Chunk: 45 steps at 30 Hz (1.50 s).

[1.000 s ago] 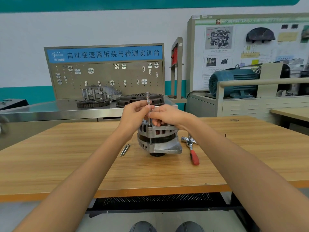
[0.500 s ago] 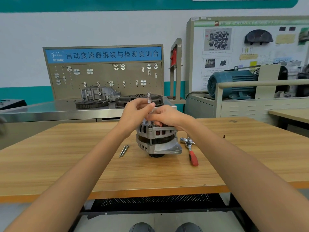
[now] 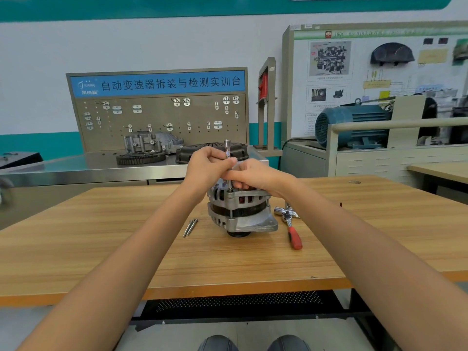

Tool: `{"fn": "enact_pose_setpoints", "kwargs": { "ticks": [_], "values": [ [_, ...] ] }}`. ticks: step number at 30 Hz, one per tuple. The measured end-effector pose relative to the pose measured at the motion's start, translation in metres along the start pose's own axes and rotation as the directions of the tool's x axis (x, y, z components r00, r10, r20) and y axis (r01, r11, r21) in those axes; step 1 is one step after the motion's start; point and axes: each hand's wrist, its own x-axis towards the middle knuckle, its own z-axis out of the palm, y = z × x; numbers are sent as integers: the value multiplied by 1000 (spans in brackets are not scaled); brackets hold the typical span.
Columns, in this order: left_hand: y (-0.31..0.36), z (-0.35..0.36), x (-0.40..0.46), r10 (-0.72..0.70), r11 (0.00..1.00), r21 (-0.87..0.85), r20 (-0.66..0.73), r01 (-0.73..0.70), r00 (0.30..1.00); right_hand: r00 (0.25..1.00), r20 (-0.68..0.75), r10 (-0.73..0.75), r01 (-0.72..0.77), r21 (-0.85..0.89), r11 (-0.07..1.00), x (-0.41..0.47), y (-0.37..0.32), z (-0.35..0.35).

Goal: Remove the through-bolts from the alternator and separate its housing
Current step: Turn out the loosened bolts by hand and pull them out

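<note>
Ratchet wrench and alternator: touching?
Apart. The head view shows bare wooden tabletop between the ratchet wrench, lying to the right, and the alternator housing's mounting ear.

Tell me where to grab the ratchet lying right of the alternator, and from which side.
Take the ratchet by its red handle, coming from above on the near side. It lies flat on the table with the handle pointing toward the person and nothing around it; the metal head at the far end sits close to the alternator.
</note>
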Motion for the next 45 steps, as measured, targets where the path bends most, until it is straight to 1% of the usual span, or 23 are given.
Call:
{"fn": "enact_pose_setpoints", "kwargs": {
  "ticks": [9, 12, 14, 17, 23, 26, 28, 30, 32, 34, 37, 41, 45],
  "values": [
    [2, -3, -2, 80, 996, -30, 38, -79, 996, 997, 15, -80, 79, 41, 996, -2, 1, -2],
    [6, -3, 2, 93, 996, 10, 73, -94, 993, 996, 33, -77, 75, 47, 996, -3, 2, -4],
    [7, -2, 6, 84, 995, 52, 29, -85, 996, 998, 40, -56, 54, 65, 996, -2, 2, -4],
    [7, -1, 10, 37, 999, 41, -30, -35, 999, 999, 18, -36, 36, 36, 999, 0, 1, -1],
    [6, -2, 11, 22, 999, 48, -25, -20, 999, 998, -49, -46, 47, 17, 999, 0, 2, 1],
    [5, -2, 10, 17, 999, 46, -26, -16, 1000, 997, -36, -65, 66, 44, 997, -2, 2, 0],
    [4, -3, 9, 9, 1000, 17, 4, -10, 1000, 997, -17, -73, 74, 58, 996, -2, 1, -1],
    [4, -5, 6, -7, 999, -51, 62, 10, 998, 998, -7, -66, 66, 68, 995, -2, 1, -2],
    [3, -9, 5, 22, 997, -71, 111, -14, 994, 998, -5, -56, 56, 74, 996, -2, 1, -2],
    [2, -12, 5, 60, 997, -59, 133, -53, 989, 999, -2, -49, 49, 75, 996, 0, 2, -2],
    [2, -11, 6, 62, 997, -51, 78, -58, 995, 1000, 8, -27, 26, 87, 996, 0, 0, -1],
    [5, -3, 9, 26, 999, -29, -18, -27, 999, 1000, -29, 6, -5, 51, 999, 1, -3, 2],
    [2, 2, 9, 2, 998, -69, -30, -4, 1000, 994, -107, 5, 2, 65, 998, 1, -2, 6]
  ]
}}
